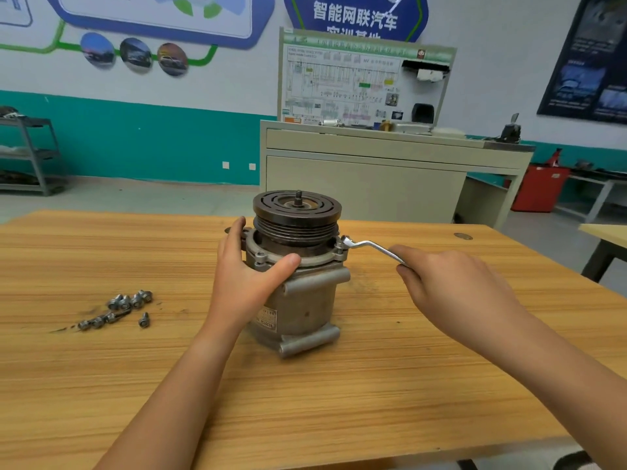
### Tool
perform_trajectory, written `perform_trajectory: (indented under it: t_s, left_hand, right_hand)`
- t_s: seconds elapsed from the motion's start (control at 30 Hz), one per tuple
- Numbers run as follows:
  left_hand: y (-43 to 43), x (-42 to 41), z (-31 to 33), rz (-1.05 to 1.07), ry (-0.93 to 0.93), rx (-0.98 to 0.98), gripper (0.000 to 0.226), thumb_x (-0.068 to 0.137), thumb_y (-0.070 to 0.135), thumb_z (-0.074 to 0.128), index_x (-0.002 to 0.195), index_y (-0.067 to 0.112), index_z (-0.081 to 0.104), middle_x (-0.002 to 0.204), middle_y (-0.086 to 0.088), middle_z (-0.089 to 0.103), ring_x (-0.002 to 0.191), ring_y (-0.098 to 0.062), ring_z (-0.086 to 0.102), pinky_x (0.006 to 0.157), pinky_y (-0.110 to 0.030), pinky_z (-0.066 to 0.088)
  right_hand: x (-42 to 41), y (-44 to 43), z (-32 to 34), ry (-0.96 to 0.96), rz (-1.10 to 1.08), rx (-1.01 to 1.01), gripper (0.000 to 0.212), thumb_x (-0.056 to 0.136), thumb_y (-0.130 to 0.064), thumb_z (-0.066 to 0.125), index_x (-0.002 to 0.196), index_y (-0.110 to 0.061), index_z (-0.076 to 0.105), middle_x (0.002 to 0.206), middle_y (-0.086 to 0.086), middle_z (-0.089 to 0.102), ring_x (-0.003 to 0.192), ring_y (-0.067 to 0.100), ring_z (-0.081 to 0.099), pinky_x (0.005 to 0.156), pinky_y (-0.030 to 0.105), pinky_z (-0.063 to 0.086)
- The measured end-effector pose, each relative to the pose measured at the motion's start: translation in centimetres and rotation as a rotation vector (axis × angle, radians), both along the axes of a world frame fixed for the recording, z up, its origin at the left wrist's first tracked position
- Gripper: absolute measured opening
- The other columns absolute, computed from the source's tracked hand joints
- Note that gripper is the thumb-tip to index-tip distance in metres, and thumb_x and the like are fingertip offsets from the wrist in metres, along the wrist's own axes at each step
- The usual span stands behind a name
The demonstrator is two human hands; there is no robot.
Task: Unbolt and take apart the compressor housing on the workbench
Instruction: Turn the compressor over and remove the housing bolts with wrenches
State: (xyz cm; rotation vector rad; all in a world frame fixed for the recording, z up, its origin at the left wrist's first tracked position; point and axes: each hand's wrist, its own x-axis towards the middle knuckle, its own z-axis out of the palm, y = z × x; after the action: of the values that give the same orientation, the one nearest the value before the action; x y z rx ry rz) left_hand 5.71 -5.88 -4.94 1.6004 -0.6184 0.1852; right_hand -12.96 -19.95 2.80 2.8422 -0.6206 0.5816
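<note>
At the far left of the frame a grey metal rack (34, 154) stands against the teal wall. On the lower left part of the wooden desk (339, 401) lies a cluster of loose bolts (118, 308) — too bunched to count — with 1 stray bolt (144, 320) a little apart at the cluster's right edge.

Right of them, near the frame's middle, the left hand (247, 279) grips the compressor housing (302, 307) at its upper flange, with the fingers curled round the flange's left side and the thumb laid across the front rim. The housing stands upright on the desk at the centre of the frame. It is a grey cast cylinder with a label low on its front left and 2 tubular lugs on its near side. On top sits a dark grooved pulley (297, 212) with a threaded stub poking up from its middle.

At the flange's right ear the ring end of a cranked wrench (369, 247) sits over a bolt head (339, 245), and its handle runs right and slightly down. The right hand (451, 286) holds the handle's far end — fingers closed round it, back of the hand up.

Behind, in the upper middle and right of the frame, a beige cabinet (356, 184) carries a wiring-diagram board (356, 79). A red box (539, 188) stands on the floor to its right.
</note>
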Motion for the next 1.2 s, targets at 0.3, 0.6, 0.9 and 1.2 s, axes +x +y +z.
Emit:
perform_trajectory:
  t_s: [0.3, 0.6, 0.9, 1.2]
  left_hand:
    - [-0.2, -0.2, -0.1, 0.003, -0.021, -0.014, 0.106, 0.055, 0.058, 0.067, 0.148, 0.029, 0.025, 0.134, 0.020, 0.030, 0.118, 0.005, 0.031, 0.085, -0.009, 0.027]
    - [-0.1, -0.1, 0.1, -0.021, -0.016, 0.003, 0.106, 0.056, 0.058, 0.067, 0.148, 0.030, 0.023, 0.130, 0.022, 0.027, 0.118, 0.005, 0.030, 0.088, -0.013, 0.028]
    - [-0.2, 0.0, -0.2, -0.047, -0.019, -0.031, 0.104, 0.056, 0.055, 0.068, 0.148, 0.032, 0.023, 0.133, 0.022, 0.027, 0.118, 0.006, 0.031, 0.085, -0.007, 0.027]
    - [-0.3, -0.1, -0.3, -0.067, -0.001, -0.064, 0.103, 0.057, 0.055, 0.068, 0.146, 0.035, 0.022, 0.133, 0.020, 0.030, 0.121, 0.002, 0.034, 0.081, -0.006, 0.029]
  right_hand:
    - [1.5, 3.4, 2.9, 0.384, -0.047, -0.363, 0.037, 0.088, 0.005, 0.041, 0.124, -0.004, 0.041, 0.062, 0.002, 0.026, 0.046, 0.015, 0.025, 0.039, 0.025, 0.020]
    - [1.5, 3.0, 3.0, 0.481, -0.012, -0.529, 0.042, 0.089, 0.003, 0.037, 0.131, 0.001, 0.033, 0.060, 0.003, 0.029, 0.044, 0.016, 0.028, 0.037, 0.027, 0.022]
    - [5.1, -5.7, 3.4, 0.338, 0.204, -0.580, 0.029, 0.097, -0.018, 0.034, 0.125, -0.018, 0.041, 0.072, -0.005, 0.045, 0.056, 0.014, 0.042, 0.046, 0.022, 0.030]
    - [9.1, -6.4, -0.1, -0.148, 0.335, -0.153, 0.034, 0.097, -0.011, 0.043, 0.130, -0.014, 0.049, 0.101, 0.011, 0.067, 0.085, 0.028, 0.062, 0.067, 0.039, 0.052]
